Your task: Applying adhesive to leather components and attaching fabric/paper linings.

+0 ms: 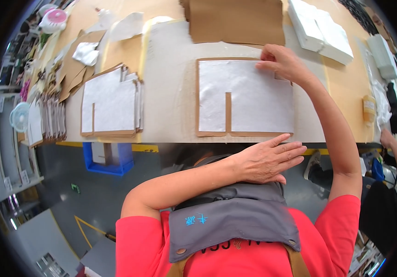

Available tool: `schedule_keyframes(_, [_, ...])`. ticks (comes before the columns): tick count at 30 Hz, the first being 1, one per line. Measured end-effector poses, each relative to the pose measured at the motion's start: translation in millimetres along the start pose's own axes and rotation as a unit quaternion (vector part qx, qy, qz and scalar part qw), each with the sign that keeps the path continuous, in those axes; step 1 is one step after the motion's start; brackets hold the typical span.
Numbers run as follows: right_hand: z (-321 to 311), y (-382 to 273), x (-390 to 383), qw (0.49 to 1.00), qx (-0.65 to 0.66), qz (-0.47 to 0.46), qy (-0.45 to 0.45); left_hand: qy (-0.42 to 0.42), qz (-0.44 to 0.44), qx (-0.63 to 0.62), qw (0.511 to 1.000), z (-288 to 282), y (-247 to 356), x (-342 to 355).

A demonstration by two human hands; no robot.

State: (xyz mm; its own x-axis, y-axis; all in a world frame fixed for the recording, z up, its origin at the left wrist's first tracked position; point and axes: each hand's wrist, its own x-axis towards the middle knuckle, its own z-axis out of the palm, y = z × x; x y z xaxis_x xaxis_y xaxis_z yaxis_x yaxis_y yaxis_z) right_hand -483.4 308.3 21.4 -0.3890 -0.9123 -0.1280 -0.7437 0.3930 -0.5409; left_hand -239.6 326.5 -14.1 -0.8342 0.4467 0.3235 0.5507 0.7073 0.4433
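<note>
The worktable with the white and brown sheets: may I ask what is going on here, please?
A person is working at the table with a white sheet that lies over a brown one. The right hand, fingers bent, is at the white sheet's far edge, toward the right corner; whether it grips is unclear. The left hand is open, by the nearer right corner. A pile of similar pieces lies to the left, and brown sheets lie beyond.

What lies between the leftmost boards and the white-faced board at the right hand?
In the head view, a stack of white-topped boards, then grey tabletop before the white-faced board.
</note>
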Motion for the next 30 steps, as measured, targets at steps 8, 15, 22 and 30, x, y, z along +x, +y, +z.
schedule_keyframes(8, [4.3,3.1,6.9,0.988,0.14,0.057,-0.018,0.045,-0.233,0.143,0.961,-68.1,-65.1,-53.9])
schedule_keyframes(15, [0.4,10.4,2.5,0.965,0.231,0.121,-0.02,0.034,-0.352,0.205,0.913,-64.7,-61.9,-97.8])
schedule_keyframes(22, [-3.8,11.1,-0.1,0.961,0.24,0.129,-0.052,-0.002,-0.324,0.141,0.935,-74.0,-1.0,-116.0])
schedule_keyframes(30, [11.3,12.7,0.0,0.975,0.202,0.093,0.003,0.083,-0.331,0.222,0.913,-45.0,-116.3,-23.9])
